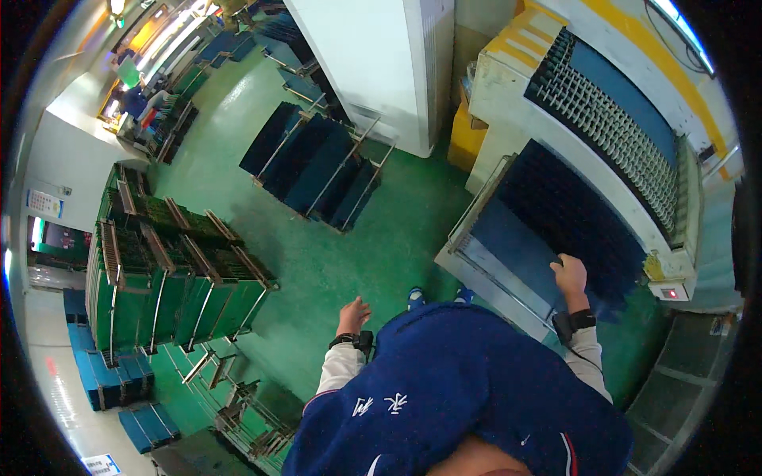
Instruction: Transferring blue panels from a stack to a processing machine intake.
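Observation:
My right hand [570, 279] is closed at the edge of a flat dark blue panel [508, 238]. This panel lies at the near side of a row of close-set blue panels [567, 202] in a metal rack [484, 274]. The fingertips are partly hidden by the hand itself. My left hand [353, 316] hangs over the green floor beside my body, fingers loosely bent and apart, with nothing in it. Each wrist has a dark band with a small device on it.
Beyond the rack stands a pale machine [508, 87] with rows of rollers [611, 119]. Another rack of blue panels [313, 166] sits by a white pillar [373, 63]. On the left are racks of green panels [171, 309] and an unfilled metal rack [246, 412]. A person [135, 99] sits far off.

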